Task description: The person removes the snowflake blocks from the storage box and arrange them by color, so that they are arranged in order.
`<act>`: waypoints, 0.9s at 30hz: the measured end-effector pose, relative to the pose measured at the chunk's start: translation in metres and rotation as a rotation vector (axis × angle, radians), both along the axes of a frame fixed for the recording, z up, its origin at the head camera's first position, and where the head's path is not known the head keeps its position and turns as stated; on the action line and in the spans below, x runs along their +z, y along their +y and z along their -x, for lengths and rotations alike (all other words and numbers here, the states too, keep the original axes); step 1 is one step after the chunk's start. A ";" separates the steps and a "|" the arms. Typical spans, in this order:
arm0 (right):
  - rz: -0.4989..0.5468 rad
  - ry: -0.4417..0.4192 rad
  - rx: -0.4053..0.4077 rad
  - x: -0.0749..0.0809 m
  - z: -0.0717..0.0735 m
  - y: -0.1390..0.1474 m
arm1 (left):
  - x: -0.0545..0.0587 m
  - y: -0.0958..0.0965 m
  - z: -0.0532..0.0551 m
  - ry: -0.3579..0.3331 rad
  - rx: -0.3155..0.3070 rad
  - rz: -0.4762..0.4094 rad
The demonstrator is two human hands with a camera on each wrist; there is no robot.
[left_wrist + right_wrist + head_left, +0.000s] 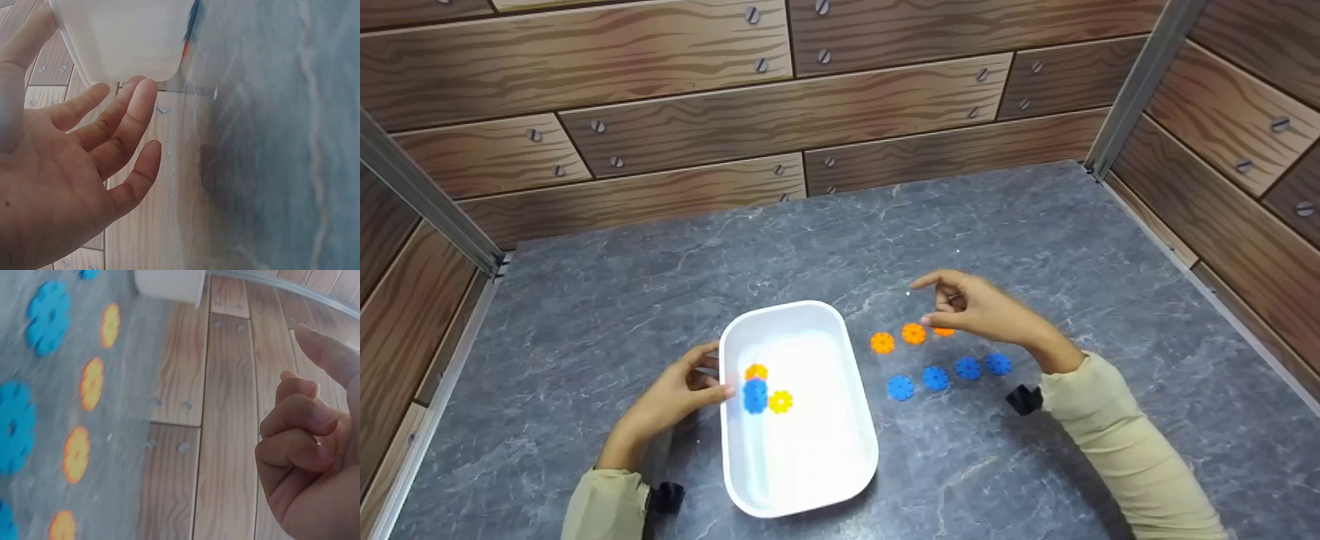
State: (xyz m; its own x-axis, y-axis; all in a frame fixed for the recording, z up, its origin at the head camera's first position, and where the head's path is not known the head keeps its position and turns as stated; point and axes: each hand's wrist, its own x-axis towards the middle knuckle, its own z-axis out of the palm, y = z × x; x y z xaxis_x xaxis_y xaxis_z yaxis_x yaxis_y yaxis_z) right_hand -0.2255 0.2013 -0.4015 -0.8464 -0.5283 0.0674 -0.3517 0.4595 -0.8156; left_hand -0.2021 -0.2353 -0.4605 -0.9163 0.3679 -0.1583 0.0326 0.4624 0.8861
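Sleeves: two, pale olive; the right sleeve [1140,450] fills the lower right of the frame, the left sleeve [604,506] the bottom left.
Black attachments: two, one by the left cuff [667,497], one by the right cuff [1024,400].
Left hand [679,394]: left of lower centre, holding the tray's left rim, thumb over the edge, the four fingers slightly bent against or near the outer wall.
Right hand [982,306]: right of centre, above the orange row; index finger and thumb well parted, the others curled in, holding nothing.
Tray [821,457]: one, white, lower centre of the frame.
Discs in the tray: one orange disc [756,371], one yellow disc [781,402] and blue [755,396] between them, near the left wall; whether one blue or two overlapping, I cannot tell.
Orange discs [913,334]: four, in a row right of the tray; the head view shows three, the right wrist view all four.
Blue discs [935,378]: four, in a row just below the orange ones.
Tabletop [735,262]: one, grey, marbled.
Plank-patterned walls [682,64]: three, at the frame's top, left and right.
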 end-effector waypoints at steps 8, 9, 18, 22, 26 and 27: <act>0.085 -0.024 0.098 0.009 -0.006 -0.036 | -0.001 -0.001 0.000 -0.006 -0.009 -0.004; 0.089 -0.024 0.110 0.009 -0.006 -0.041 | -0.001 -0.001 0.000 -0.007 -0.010 -0.002; 0.081 -0.068 0.202 0.002 -0.007 -0.086 | 0.001 0.001 0.000 -0.017 0.001 0.010; 0.053 -0.077 0.233 -0.002 -0.008 -0.104 | 0.001 0.001 0.000 -0.018 0.002 0.004; 0.019 -0.079 0.251 -0.006 -0.007 -0.120 | 0.001 0.000 0.000 -0.015 -0.006 -0.007; 0.015 -0.078 0.257 -0.007 -0.007 -0.123 | 0.001 0.000 0.000 -0.011 -0.010 -0.010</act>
State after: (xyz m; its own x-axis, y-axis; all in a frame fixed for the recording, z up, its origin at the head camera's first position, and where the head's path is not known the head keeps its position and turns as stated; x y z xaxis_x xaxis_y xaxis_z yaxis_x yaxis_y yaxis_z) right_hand -0.2189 0.0779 -0.4085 -0.6874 -0.7261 0.0166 -0.3914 0.3510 -0.8507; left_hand -0.2023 -0.2350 -0.4591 -0.9106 0.3792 -0.1646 0.0275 0.4528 0.8912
